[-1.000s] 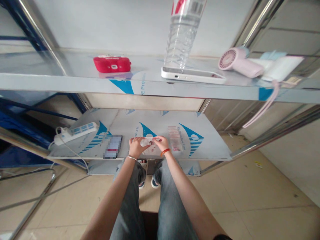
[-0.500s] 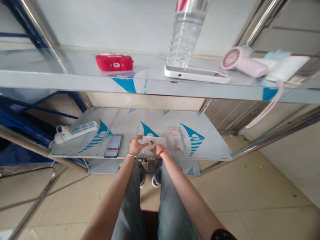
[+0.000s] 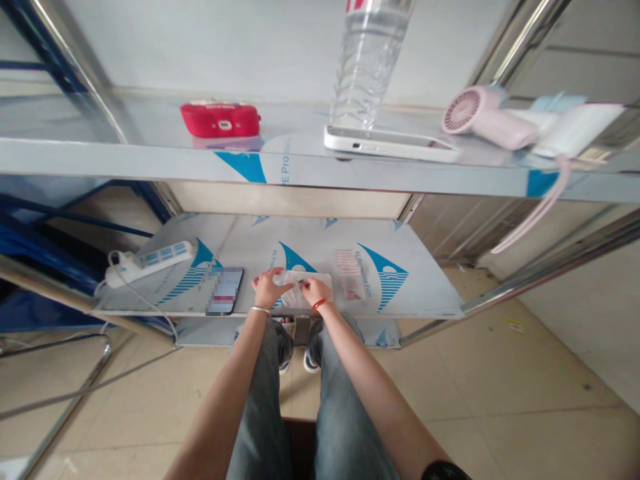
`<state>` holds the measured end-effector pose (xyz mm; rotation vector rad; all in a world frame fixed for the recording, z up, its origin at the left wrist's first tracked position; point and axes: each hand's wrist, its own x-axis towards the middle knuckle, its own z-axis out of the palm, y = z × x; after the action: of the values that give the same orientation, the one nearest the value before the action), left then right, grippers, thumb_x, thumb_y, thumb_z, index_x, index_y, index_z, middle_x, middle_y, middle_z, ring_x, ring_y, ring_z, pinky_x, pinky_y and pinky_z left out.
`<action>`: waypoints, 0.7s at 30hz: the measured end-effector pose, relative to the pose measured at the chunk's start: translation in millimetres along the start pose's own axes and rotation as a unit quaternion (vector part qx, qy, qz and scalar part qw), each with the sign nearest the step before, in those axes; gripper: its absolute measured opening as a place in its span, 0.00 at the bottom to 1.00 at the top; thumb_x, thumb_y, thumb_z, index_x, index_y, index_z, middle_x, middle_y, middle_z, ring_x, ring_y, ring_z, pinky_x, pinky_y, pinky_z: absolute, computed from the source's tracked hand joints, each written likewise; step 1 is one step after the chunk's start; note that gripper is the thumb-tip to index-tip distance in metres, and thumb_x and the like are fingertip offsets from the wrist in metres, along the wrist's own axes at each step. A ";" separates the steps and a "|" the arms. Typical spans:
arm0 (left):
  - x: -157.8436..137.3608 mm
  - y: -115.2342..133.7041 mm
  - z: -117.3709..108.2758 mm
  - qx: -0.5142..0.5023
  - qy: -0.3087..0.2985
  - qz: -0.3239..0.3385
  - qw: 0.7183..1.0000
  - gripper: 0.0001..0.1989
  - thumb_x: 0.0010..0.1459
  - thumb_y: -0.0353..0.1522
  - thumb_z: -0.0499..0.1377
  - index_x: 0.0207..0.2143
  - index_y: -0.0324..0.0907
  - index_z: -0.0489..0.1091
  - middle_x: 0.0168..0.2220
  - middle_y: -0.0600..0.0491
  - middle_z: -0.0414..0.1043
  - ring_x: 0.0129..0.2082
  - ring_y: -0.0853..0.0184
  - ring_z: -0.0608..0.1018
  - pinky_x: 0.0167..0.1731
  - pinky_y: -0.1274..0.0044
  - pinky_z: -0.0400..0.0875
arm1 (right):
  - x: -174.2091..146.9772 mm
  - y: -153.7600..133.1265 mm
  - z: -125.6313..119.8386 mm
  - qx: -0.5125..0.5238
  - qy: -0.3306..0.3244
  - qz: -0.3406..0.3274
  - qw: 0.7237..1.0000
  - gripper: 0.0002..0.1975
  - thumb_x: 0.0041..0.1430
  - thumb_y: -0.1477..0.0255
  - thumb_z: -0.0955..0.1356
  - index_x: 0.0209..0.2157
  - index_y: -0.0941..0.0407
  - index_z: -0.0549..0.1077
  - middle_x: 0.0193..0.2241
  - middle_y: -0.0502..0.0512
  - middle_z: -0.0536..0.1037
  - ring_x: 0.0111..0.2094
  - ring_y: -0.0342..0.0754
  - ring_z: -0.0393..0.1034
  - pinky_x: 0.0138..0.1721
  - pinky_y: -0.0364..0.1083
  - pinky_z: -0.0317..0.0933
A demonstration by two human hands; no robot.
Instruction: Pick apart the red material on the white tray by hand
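A flat white sheet like folded tissue or soft packaging [image 3: 296, 298] lies on the lower shelf [image 3: 425, 267] in front of me. My left hand [image 3: 268, 289] is at its left edge, thumb and forefinger spread apart with nothing visible between them. Over the right part of the sheet, my right hand [image 3: 316, 291] has its fingers pinched together on a small dark piece [image 3: 301, 283], too small to name. To the right lies a clear packet with reddish stripes [image 3: 349, 270]. A phone [image 3: 227, 291] with a blurred screen lies left of my left hand.
A white power strip [image 3: 160, 260] with a cable sits at the shelf's left. The upper shelf edge [image 3: 320, 175] crosses above my hands. On it are a red case [image 3: 220, 120], a water bottle [image 3: 367, 73], a white phone-like object [image 3: 390, 143] and a pink handheld fan [image 3: 490, 120].
My left thumb and fingers have moved slightly left, away from the small dark piece. My right hand has shifted a little up and left, its fingers now at that piece.
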<state>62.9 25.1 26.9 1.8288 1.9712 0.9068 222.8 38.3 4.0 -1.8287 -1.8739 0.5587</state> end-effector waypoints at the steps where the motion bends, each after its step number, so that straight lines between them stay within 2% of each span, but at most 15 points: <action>1: -0.1 1.6 -1.2 -0.006 -0.006 0.000 1.000 0.24 0.43 0.42 0.67 0.44 0.48 0.72 0.45 0.51 0.75 0.48 0.56 0.73 0.52 0.64 0.54 | 0.2 -2.9 -5.6 0.007 0.024 0.010 1.000 0.10 0.57 0.66 0.66 0.34 0.57 0.76 0.30 0.57 0.79 0.32 0.48 0.72 0.31 0.42 0.59; 4: -0.6 8.0 -5.4 -0.038 -0.034 -0.004 0.999 0.23 0.43 0.42 0.67 0.43 0.49 0.73 0.44 0.53 0.76 0.48 0.57 0.74 0.53 0.64 0.53 | 0.2 -10.9 -17.4 0.075 0.086 0.002 0.994 0.14 0.60 0.64 0.63 0.37 0.57 0.75 0.27 0.54 0.78 0.30 0.46 0.71 0.31 0.40 0.58; 8: -1.0 15.0 -7.5 -0.082 -0.066 -0.013 0.994 0.24 0.44 0.42 0.67 0.45 0.48 0.73 0.44 0.53 0.76 0.49 0.57 0.74 0.55 0.64 0.53 | -0.7 -16.7 -16.6 0.188 0.079 -0.081 0.976 0.16 0.60 0.61 0.62 0.37 0.56 0.75 0.28 0.51 0.77 0.28 0.43 0.69 0.30 0.38 0.59; 10: -1.2 16.7 -6.1 -0.088 -0.070 -0.005 0.994 0.24 0.44 0.42 0.67 0.45 0.47 0.73 0.45 0.52 0.76 0.49 0.56 0.73 0.55 0.64 0.53 | -0.1 -17.6 -13.6 0.215 0.070 -0.099 0.969 0.17 0.59 0.58 0.62 0.36 0.56 0.75 0.29 0.51 0.78 0.28 0.42 0.69 0.30 0.37 0.59; 12: -1.5 17.4 -4.4 -0.089 -0.075 0.003 0.993 0.24 0.44 0.43 0.67 0.46 0.47 0.73 0.46 0.52 0.75 0.50 0.56 0.73 0.55 0.64 0.53 | 1.5 -16.9 -12.6 0.214 0.083 -0.080 0.970 0.19 0.61 0.57 0.61 0.35 0.57 0.75 0.28 0.52 0.78 0.28 0.42 0.70 0.30 0.38 0.59; 15: -1.9 17.6 -3.2 -0.097 -0.082 0.002 0.992 0.26 0.44 0.44 0.66 0.47 0.47 0.72 0.47 0.52 0.75 0.51 0.57 0.72 0.56 0.64 0.53 | 3.6 -12.1 -14.8 0.145 0.109 0.007 0.983 0.19 0.64 0.60 0.59 0.35 0.58 0.74 0.30 0.56 0.78 0.31 0.44 0.71 0.32 0.39 0.59; 16: -1.9 17.4 -3.2 -0.101 -0.084 0.000 0.991 0.26 0.44 0.44 0.66 0.47 0.47 0.72 0.47 0.52 0.75 0.51 0.57 0.72 0.56 0.64 0.54 | 3.6 -9.8 -15.5 0.107 0.091 0.036 0.989 0.18 0.64 0.61 0.60 0.34 0.58 0.74 0.31 0.58 0.79 0.33 0.46 0.72 0.33 0.40 0.59; 18: -1.7 16.2 -2.9 -0.112 -0.082 -0.004 0.990 0.27 0.44 0.44 0.67 0.47 0.46 0.71 0.45 0.51 0.75 0.49 0.58 0.73 0.55 0.65 0.55 | 1.8 -5.9 -15.4 0.028 0.002 0.066 0.997 0.13 0.61 0.64 0.64 0.34 0.58 0.76 0.33 0.61 0.79 0.35 0.49 0.74 0.33 0.41 0.60; 19: -1.3 15.1 -2.4 -0.121 -0.081 -0.005 0.989 0.28 0.43 0.44 0.67 0.47 0.45 0.71 0.44 0.51 0.76 0.48 0.58 0.74 0.54 0.66 0.57 | 0.2 -4.7 -14.6 -0.002 -0.049 0.064 0.997 0.12 0.58 0.65 0.66 0.33 0.58 0.77 0.33 0.62 0.80 0.36 0.51 0.74 0.33 0.42 0.61; 21: -0.1 12.1 -0.5 -0.144 -0.078 -0.005 0.986 0.28 0.42 0.44 0.67 0.46 0.45 0.71 0.43 0.51 0.76 0.47 0.59 0.75 0.52 0.68 0.60 | -3.0 -4.8 -11.7 -0.035 -0.103 0.043 0.993 0.11 0.55 0.66 0.69 0.33 0.59 0.78 0.33 0.63 0.80 0.37 0.54 0.75 0.33 0.43 0.62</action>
<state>72.1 24.7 34.8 1.6702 1.6565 0.9593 225.7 34.8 16.1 -1.9696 -1.9760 0.7470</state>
